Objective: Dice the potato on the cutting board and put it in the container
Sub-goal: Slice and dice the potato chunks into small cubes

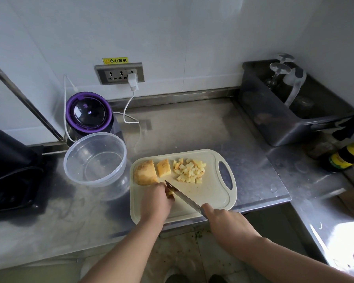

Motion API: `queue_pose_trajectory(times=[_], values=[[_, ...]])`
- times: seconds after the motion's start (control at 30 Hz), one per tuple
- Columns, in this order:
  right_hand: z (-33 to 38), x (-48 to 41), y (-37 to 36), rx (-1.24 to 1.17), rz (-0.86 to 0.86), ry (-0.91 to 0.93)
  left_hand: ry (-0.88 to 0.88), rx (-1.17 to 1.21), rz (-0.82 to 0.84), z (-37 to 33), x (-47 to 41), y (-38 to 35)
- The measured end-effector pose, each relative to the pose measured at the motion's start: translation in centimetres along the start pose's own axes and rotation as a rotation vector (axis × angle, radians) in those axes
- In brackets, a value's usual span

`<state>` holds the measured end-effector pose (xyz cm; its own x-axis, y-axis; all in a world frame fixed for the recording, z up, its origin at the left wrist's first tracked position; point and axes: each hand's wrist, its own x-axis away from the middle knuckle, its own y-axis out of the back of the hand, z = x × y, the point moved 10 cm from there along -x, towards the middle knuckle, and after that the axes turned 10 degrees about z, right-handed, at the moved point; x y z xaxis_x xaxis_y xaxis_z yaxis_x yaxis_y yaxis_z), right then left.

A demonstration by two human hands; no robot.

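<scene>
bare steel [192, 127] behind cutting board [211, 193]; container [94, 159] crowds left.

- My left hand [158, 198] curls over a small potato piece [170, 193] near the front-left of the cutting board [213, 194].
- My right hand [223, 219] grips the knife [182, 196] by its handle at the board's front edge, with the blade slanting up against that piece.
- A big potato chunk [144, 172] lies at the board's left edge, a thick slice [163, 168] just beside it.
- A pile of diced cubes [190, 170] sits along the back edge.
- The clear round container [94, 159] stands on the steel countertop [192, 127], beside the board's back-left corner.
</scene>
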<state>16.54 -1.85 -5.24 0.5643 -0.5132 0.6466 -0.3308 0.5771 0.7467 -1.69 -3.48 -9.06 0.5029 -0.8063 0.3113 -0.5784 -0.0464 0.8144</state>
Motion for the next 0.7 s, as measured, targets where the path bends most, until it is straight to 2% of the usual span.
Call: queue_pose_trajectory(times=[0.5,0.7], values=[[0.0,-1.6,-0.5,-0.042,0.039,-0.001,0.004,0.025,0.001,0.2,-0.2,-0.3],[-1.5,-0.7,-0.2,0.034,-0.034,0.015,-0.039,-0.020,-0.002,-0.1,-0.5,-0.3]])
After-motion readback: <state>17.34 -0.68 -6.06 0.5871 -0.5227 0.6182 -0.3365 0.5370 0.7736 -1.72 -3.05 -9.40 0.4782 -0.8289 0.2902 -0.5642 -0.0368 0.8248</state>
